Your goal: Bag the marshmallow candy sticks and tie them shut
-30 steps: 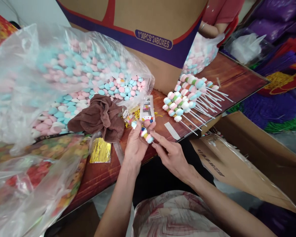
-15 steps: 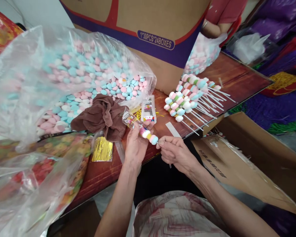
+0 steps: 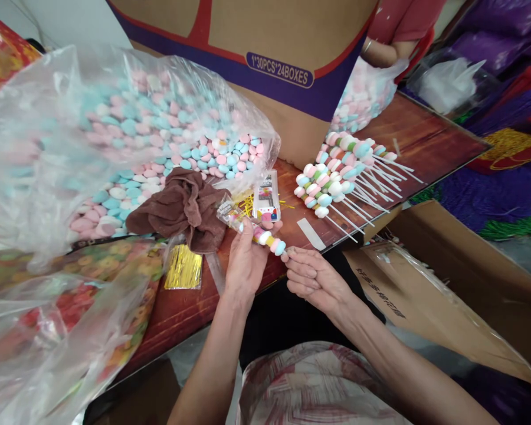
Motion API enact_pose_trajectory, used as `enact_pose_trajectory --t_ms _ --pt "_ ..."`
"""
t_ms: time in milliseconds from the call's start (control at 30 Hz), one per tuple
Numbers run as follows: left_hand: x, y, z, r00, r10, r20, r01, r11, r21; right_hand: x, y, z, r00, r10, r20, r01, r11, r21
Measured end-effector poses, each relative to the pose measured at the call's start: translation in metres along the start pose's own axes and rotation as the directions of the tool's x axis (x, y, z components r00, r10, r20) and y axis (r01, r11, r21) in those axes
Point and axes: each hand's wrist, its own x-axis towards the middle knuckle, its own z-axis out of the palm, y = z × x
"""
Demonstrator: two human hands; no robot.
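From afar I see a table (image 3: 425, 127) with a cardboard carton (image 3: 287, 77) and a clear bag (image 3: 48, 106) of pastel marshmallows (image 3: 135, 127). Above its near edge, the left hand (image 3: 248, 260) grips a marshmallow skewer (image 3: 272, 242); the right hand (image 3: 316, 274) pinches its blue end.

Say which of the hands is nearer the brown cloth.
Left. The left hand is just right of the brown cloth in view; the right hand is farther right, past the left.

Left hand (image 3: 246, 260) palm partly up, fingers curled in grip. Right hand (image 3: 318, 277) just beside, thumb and forefinger pinching, other fingers folded. Left forearm (image 3: 212, 357), right forearm (image 3: 393, 357) bare, converging.
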Motion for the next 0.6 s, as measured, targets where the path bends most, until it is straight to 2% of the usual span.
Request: enact_pose_trajectory --t_ms 67,133,167,233,300,333,400,500,600 --pt "-0.002 -0.003 0.0 1.0 -0.014 0.006 0.014 0.999 0.039 0.002 0.004 0.003 0.989 -0.132 -0.062 0.117 0.97 -0.212" --pt "-0.004 -0.005 0.0 1.0 -0.021 0.012 0.021 0.997 0.072 0.002 0.007 0.006 0.954 -0.293 -0.055 0.23 0.841 -0.489" --pt "-0.005 -0.005 -0.001 1.0 -0.025 0.017 0.024 0.996 0.087 0.002 0.008 0.007 0.927 -0.375 -0.016 0.282 0.725 -0.629" --pt "-0.006 -0.005 -0.001 0.999 -0.039 0.026 0.036 0.994 0.105 0.001 0.01 0.008 0.86 -0.497 0.114 0.352 0.416 -0.839" --pt "-0.007 -0.004 0.0 0.997 -0.065 0.032 0.061 0.992 0.108 0.0 0.01 0.008 0.8 -0.556 0.228 0.364 0.146 -0.92" --pt "-0.007 -0.004 0.001 0.996 -0.08 0.034 0.076 0.991 0.107 0.0 0.009 0.007 0.777 -0.571 0.265 0.358 0.056 -0.932" --pt "-0.007 -0.004 0.002 0.991 -0.123 0.053 0.116 0.987 0.108 0.001 0.008 0.005 0.748 -0.583 0.318 0.354 -0.055 -0.934" --pt "-0.009 -0.001 0.003 0.974 -0.196 0.112 0.182 0.975 0.128 0.005 0.005 -0.001 0.721 -0.57 0.393 0.362 -0.173 -0.916" --pt "-0.008 0.005 0.0 0.954 -0.26 0.152 0.237 0.96 0.152 0.007 0.0 -0.006 0.698 -0.571 0.433 0.38 -0.217 -0.899"
